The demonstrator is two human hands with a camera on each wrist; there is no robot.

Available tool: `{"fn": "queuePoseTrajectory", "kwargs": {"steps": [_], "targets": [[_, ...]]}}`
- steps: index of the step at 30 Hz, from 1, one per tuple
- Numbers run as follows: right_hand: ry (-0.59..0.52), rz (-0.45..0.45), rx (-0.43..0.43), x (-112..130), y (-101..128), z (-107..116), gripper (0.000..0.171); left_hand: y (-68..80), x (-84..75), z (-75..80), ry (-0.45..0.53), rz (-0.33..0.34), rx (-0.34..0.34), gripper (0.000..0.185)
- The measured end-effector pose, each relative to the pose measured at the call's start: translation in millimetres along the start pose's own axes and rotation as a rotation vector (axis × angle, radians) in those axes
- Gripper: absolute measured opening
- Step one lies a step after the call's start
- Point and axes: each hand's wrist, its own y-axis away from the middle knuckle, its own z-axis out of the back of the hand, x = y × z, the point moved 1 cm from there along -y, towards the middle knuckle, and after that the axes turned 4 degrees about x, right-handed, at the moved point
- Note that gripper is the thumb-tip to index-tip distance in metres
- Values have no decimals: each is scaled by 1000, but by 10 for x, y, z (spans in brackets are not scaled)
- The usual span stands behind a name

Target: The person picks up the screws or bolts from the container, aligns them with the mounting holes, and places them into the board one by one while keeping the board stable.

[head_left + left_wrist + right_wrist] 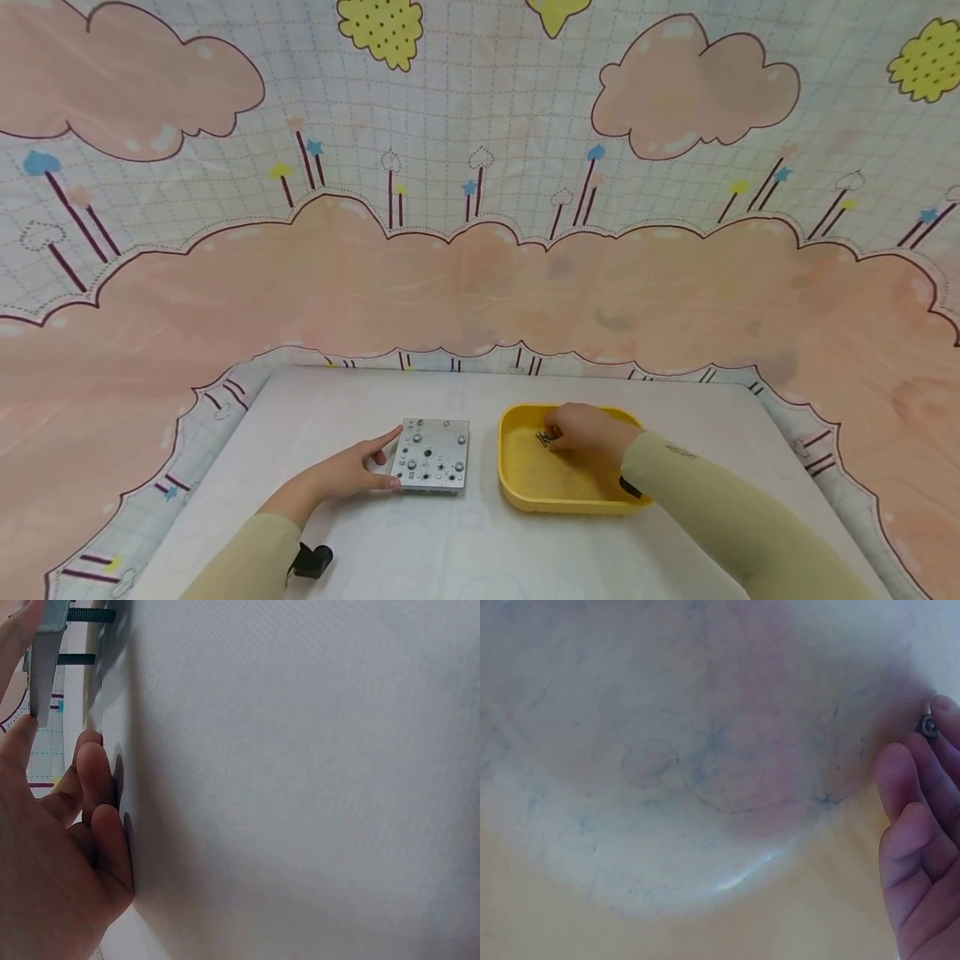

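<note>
A square metal plate (442,446) with several holes and screw heads lies left of centre on the table. My left hand (348,475) holds its left side between thumb and index finger, the other fingers curled below, near the tabletop. Threaded screw shanks (91,615) stick out of the plate's underside in the left wrist view. Inside the yellow tray (573,506), my right hand (588,431) pinches a small metal screw (928,726) at its fingertips. Its round, socketed end faces the right wrist camera. Small metal pieces (543,439) show beside these fingertips in the head view.
The white table (480,550) carries the plate and the tray, side by side with a gap between them. A printed cloth (480,283) with clouds hangs behind and around the table. A black wrist strap piece (311,561) sits by my left sleeve.
</note>
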Motion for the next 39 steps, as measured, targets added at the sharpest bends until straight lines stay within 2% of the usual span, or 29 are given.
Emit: {"fn": "queuePoseTrajectory", "kwargs": {"steps": [5,20,27,39], "targets": [[32,8,6,8,-9,-2,18,4,-5,-12,3,4,-2,99],[54,-62,15,-39,-58,-27,19,1,-7,-15,-10,12,-5,98],[-97,-96,51,-36,3,19,12,-4,-7,-24,-6,12,-7,98],[-303,-36,-16,-114,73,139,4,1,-20,-20,-9,9,-11,98]]}}
